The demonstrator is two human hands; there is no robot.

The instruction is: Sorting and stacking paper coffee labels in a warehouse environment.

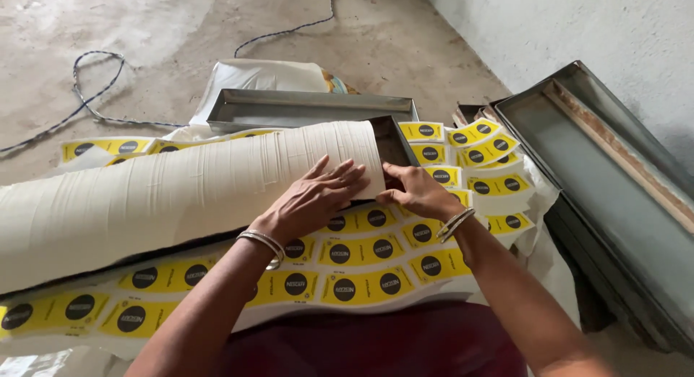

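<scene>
Hands (318, 196) (416, 193) press ribbed cream sheet (166, 196) over metal tray (394, 142).

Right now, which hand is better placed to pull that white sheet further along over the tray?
Probably the right hand: it pinches the white sheet at its corner edge over the metal tray, while the left hand only lies flat on top.

Paper sheet (181, 196): matt, cream, finely ribbed. Label sheets (361, 265): glossy yellow printed paper. Trays (311, 108): dull grey sheet metal. Floor (144, 30): rough concrete. Bangles (266, 243): polished metal.
</scene>
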